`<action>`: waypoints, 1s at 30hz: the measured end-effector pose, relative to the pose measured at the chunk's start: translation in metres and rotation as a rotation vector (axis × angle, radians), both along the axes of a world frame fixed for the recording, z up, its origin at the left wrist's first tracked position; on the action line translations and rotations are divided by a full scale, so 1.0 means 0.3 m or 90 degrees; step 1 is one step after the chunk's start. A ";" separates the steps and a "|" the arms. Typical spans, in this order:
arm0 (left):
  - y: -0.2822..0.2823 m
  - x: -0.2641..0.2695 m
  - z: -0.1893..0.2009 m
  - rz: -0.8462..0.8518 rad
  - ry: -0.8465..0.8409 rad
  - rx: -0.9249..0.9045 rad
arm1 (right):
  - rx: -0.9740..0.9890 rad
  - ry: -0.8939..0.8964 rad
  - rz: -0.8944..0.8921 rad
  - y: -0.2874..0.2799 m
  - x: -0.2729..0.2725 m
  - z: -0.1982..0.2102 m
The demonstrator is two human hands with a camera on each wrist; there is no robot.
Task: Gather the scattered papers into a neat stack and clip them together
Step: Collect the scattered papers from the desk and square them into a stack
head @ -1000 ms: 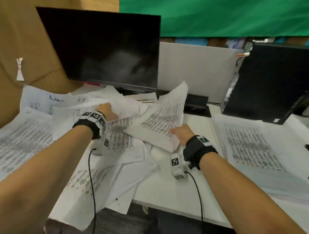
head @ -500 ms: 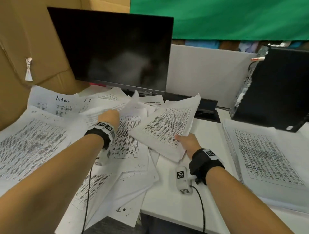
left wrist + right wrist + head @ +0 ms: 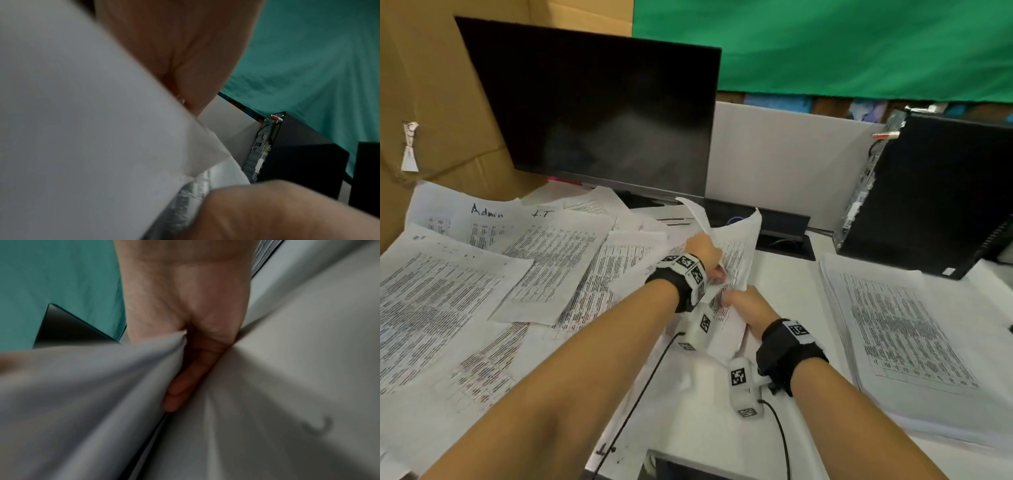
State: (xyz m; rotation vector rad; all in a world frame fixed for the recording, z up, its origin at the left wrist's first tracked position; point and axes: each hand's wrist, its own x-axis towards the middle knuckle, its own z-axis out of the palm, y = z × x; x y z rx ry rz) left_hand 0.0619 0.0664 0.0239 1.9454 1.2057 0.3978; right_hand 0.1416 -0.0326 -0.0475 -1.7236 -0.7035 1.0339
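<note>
Printed white papers (image 3: pixel 458 291) lie scattered over the left half of the desk. A neat stack of papers (image 3: pixel 904 339) lies at the right. In the middle, both hands hold a small bundle of sheets (image 3: pixel 739 246) that curls upward. My left hand (image 3: pixel 705 253) grips a sheet at the bundle's left edge. My right hand (image 3: pixel 743 303) pinches the bundle's lower edge; the right wrist view shows its fingers (image 3: pixel 185 386) folded under the paper (image 3: pixel 102 394). The left wrist view shows white paper (image 3: pixel 82 129) across the palm. No clip is in view.
A dark monitor (image 3: pixel 599 116) stands behind the papers, with a cardboard sheet (image 3: pixel 424 85) at the far left. A black computer case (image 3: pixel 935 195) stands at the back right. The desk's front edge (image 3: pixel 619 462) runs near my forearms.
My left hand moved right, from the scattered sheets to the bundle, bringing a sheet with it. The bundle has risen and curled up between both hands.
</note>
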 end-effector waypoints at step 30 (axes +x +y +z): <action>0.073 -0.412 -0.043 -0.107 0.360 0.070 | 0.119 0.123 -0.118 -0.003 0.028 -0.031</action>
